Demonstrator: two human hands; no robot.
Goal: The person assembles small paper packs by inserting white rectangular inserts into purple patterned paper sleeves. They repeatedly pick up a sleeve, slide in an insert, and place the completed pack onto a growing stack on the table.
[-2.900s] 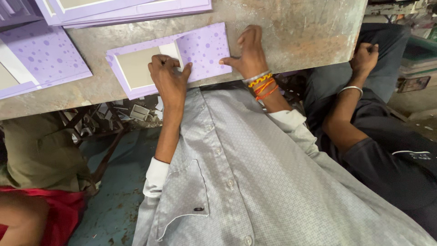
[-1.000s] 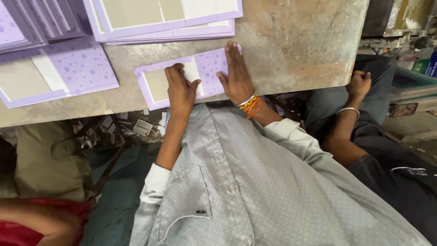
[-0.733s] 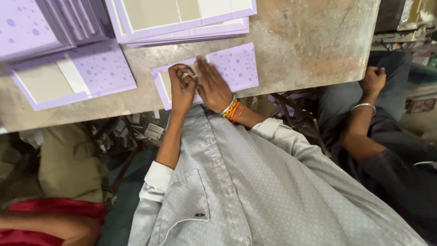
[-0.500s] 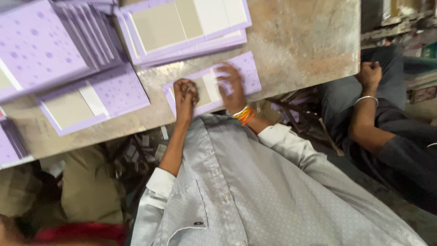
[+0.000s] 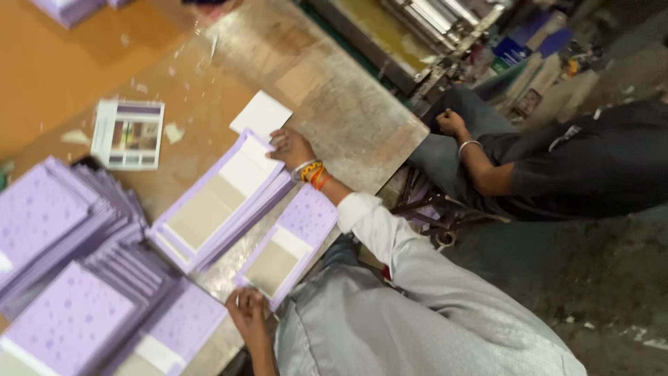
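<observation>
An open purple folded cover (image 5: 289,244) with a beige and white inner panel lies at the table's near edge. My left hand (image 5: 247,310) curls its fingers on that cover's near corner. My right hand (image 5: 292,147), with coloured bangles at the wrist, reaches out to the far end of a stack of open purple covers (image 5: 216,205) and touches its top piece. Blur hides whether those fingers grip it. A white sheet (image 5: 261,115) lies just beyond my right hand. My grey shirt fills the bottom of the view.
More piles of purple covers (image 5: 62,237) crowd the left of the worn table (image 5: 348,104). A printed card (image 5: 129,132) lies on an orange surface. Another person in dark clothes (image 5: 557,174) sits at the right, a hand (image 5: 451,124) near the table corner. Machinery (image 5: 424,28) stands behind.
The view has swung round. My right hand left the cover at the table edge and reached out to the stack; my left hand slid to that cover's near corner.
</observation>
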